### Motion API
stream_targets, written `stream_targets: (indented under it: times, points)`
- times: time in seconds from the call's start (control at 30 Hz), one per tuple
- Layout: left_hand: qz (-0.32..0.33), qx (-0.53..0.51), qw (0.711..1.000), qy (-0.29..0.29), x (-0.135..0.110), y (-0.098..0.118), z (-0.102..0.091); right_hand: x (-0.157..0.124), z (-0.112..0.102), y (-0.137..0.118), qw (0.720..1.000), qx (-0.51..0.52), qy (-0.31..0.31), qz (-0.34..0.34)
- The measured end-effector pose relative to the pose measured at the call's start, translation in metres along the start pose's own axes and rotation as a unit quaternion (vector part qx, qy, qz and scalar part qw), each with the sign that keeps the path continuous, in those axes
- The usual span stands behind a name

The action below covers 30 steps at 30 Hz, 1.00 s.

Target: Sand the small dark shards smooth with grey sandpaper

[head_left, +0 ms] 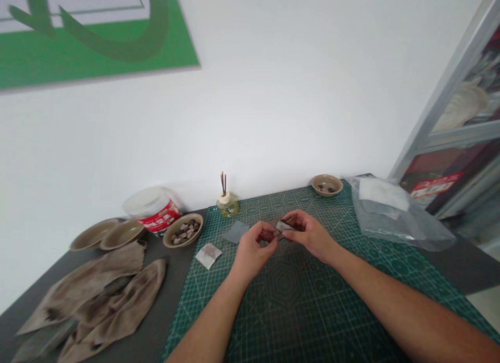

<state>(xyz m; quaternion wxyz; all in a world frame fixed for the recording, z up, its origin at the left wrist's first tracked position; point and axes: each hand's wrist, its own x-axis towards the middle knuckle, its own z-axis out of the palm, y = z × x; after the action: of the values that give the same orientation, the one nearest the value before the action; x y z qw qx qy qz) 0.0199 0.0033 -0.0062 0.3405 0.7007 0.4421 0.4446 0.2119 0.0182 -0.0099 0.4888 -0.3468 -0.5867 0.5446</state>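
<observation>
While the left hand and the right hand hover over the middle of a green gridded cutting mat, they pinch one small flat piece between them; it looks pale at one end and dark toward the other, and its material is too small to tell. Both grips are narrow, fingertips closed on the piece; for something this slight, that close, tip-to-tip hold with the hands kept near each other seems the steadiest way to work.

Just left of the hands, a grey square of abrasive paper lies on the mat; nearer, at the mat's left edge, sits a stained white paper square. Farther left stand a bowl of small stones, a red-and-white tub, two shallow dishes and crumpled stained cloths; a reed diffuser stands at the far edge, with a small bowl to its right; a clear plastic bag lies at right.
</observation>
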Motion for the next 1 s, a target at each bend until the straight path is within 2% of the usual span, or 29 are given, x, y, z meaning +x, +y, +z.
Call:
stream_targets:
  times: [0.27, 0.47, 0.63, 0.73, 0.87, 1.0]
  points:
    - [0.005, 0.051, 0.999, 0.006, -0.001, 0.002, 0.001, -0.001, -0.001, 0.0, 0.999, -0.034, -0.005, 0.037]
    - [0.02, 0.088, 0.996, 0.01, -0.003, 0.007, 0.004, -0.003, 0.005, -0.001, 0.995, 0.035, -0.006, 0.091]
    - [0.035, 0.133, 0.99, 0.013, -0.005, 0.009, 0.007, -0.003, 0.01, 0.005, 0.988, 0.086, 0.05, 0.114]
    - [0.049, 0.147, 0.988, 0.01, -0.006, 0.01, 0.006, -0.003, 0.01, 0.008, 0.984, 0.118, 0.049, 0.127]
    - [0.026, 0.145, 0.989, 0.033, -0.007, 0.012, 0.007, -0.004, 0.008, 0.007, 0.98, 0.141, 0.02, 0.14]
    - [-0.013, 0.095, 0.995, 0.041, -0.007, 0.01, 0.007, -0.005, 0.008, 0.004, 0.981, 0.137, 0.011, 0.135]
